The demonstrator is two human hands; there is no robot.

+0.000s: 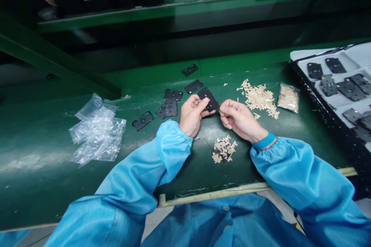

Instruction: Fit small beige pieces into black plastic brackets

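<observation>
Your left hand (191,116) pinches a black plate (208,99), right hand (239,119) pressed together at its corner, gripping what you can't tell; beige pieces (257,98) remain toward the green tabletop's (37,131) far edge, beside more loose plates (144,120).

Gaps around the hands on the green bench (55,185)

Black plates (171,104) lie between the left hand (191,115) and the crumpled plastic bag (98,133). A small heap of beige pieces (223,149) sits just below the hands, and a larger heap of beige pieces (257,98) stands between the right hand (240,119) and the black tray (327,100). Bare bench stretches below the bag and between the small heap and the tray.
</observation>
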